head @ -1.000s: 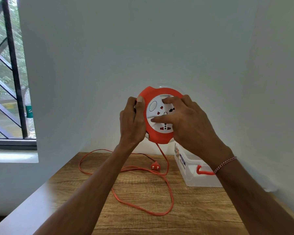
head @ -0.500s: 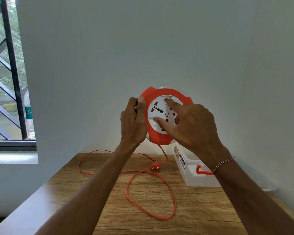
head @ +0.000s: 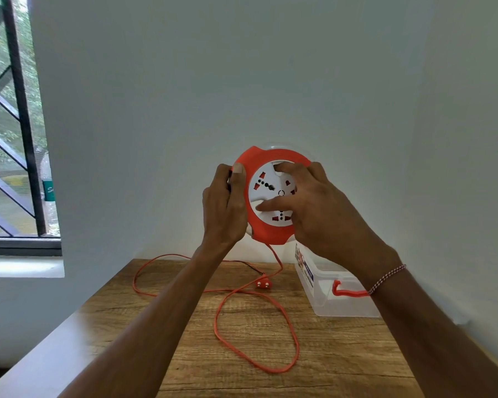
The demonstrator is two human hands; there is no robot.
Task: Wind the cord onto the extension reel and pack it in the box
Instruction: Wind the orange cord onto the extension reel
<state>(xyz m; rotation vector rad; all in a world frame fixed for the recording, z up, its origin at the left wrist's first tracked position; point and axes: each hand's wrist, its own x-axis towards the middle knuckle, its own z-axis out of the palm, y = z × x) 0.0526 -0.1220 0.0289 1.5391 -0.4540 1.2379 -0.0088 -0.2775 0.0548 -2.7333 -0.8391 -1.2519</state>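
- Counter (head: 342,366): wooden; clear plastic box (head: 325,297) stands at its far right edge, open.
- Extension reel (head: 270,228): held upright above the far edge, socket face toward the person; rigid, judged light. Left hand (head: 224,205) clamps its rim; right hand (head: 322,208) fingers spread flat on the white disc.
- Cord (head: 270,366): limp, trails down, loops across the counter; plug (head: 263,283) lies near the far edge.

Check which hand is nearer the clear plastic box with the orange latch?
Right. The right hand is above the clear plastic box, on the reel's white face; the left hand grips the reel's far edge.
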